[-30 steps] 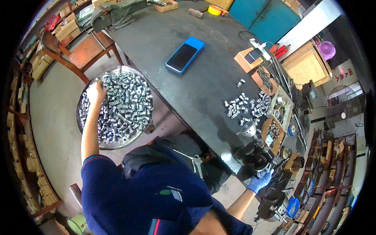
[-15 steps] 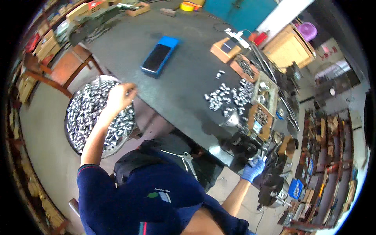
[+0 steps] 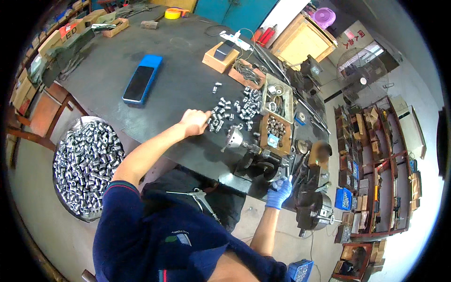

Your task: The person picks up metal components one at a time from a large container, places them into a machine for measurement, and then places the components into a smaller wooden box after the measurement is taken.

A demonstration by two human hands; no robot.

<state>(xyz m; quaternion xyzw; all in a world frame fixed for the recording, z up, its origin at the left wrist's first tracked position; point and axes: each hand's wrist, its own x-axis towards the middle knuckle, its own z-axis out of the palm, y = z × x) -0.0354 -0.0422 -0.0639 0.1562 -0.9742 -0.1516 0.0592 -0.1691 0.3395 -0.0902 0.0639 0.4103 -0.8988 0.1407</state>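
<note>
My bare left hand (image 3: 195,122) reaches over the dark tabletop to the near edge of a loose group of small shiny metal sleeves (image 3: 221,111). Its fingers are bent and pressed together at the sleeves; whether one is between them is hidden. In a blue glove, my right hand (image 3: 280,190) is closed beside the small bench machine (image 3: 263,165) at the table's edge. What its curled fingers hold does not show. Left of the machine a silver cone-shaped chuck (image 3: 233,138) points at the sleeves.
A round metal basin (image 3: 94,217) heaped with sleeves stands at the left by a wooden chair (image 3: 47,113). On the table lie a blue-cased device (image 3: 142,81), a wooden box of metal parts (image 3: 283,145) and a grey tray (image 3: 286,101). Shelves (image 3: 383,188) stand at right.
My left hand has gone from above the basin rightward to the sleeves on the table. The view has turned right; my right hand stays by the machine.
</note>
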